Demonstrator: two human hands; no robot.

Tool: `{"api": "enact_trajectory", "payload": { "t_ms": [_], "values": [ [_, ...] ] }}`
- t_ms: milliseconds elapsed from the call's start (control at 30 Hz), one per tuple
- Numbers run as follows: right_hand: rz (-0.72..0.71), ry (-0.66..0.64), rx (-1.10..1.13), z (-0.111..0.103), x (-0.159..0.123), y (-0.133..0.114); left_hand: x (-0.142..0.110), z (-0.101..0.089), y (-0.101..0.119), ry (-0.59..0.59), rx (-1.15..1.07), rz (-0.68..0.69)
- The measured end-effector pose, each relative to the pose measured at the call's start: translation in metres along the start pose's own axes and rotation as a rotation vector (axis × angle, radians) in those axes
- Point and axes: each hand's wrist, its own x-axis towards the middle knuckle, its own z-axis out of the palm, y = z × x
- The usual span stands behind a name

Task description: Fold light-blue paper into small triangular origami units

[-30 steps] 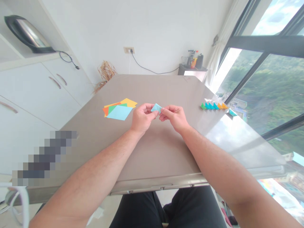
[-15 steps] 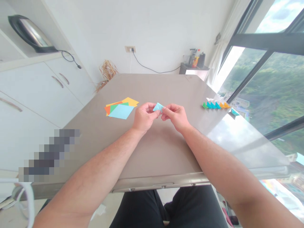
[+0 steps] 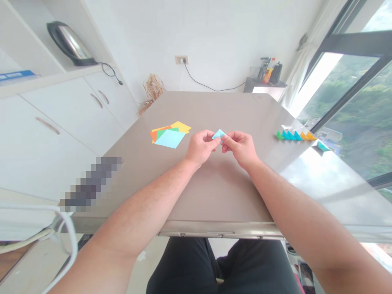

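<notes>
Daylight from the window (image 3: 346,81) at right falls across the grey-brown table (image 3: 220,196), which abuts a white wall (image 3: 220,36). Over the table, straight ahead of me, my left hand (image 3: 199,149) and right hand (image 3: 241,149) meet at a small folded light-blue paper (image 3: 219,133). Each thumb presses against its curled fingers, pinching the paper's lower part; its upper point projects clear. This two-sided grip presumably steadies the piece and controls its creases. Coloured sheets (image 3: 171,139) lie fanned at left, light blue uppermost, probably for easy reach. Folded pieces (image 3: 295,136) stand in line at right, green, blue, then orange, apparently grouped by colour; a separate blue piece (image 3: 323,145) lies just beyond the orange end. Brands and lettering are unreadable on the kettle (image 3: 72,43), the far bottle (image 3: 268,74) and the blue item (image 3: 16,75) on the shelf.
</notes>
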Motion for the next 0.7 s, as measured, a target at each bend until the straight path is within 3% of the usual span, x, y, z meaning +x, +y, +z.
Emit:
{"api": "enact_trajectory", "payload": {
  "t_ms": [400, 700],
  "values": [
    [-0.015, 0.015, 0.024, 0.0049, 0.0027, 0.0043, 0.0004, -0.0004, -0.0016, 0.059, 0.069, 0.020],
    [0.005, 0.061, 0.014, 0.0048, 0.0030, 0.0068, 0.0019, -0.0011, -0.0019, 0.069, 0.012, -0.042]
  ]
}}
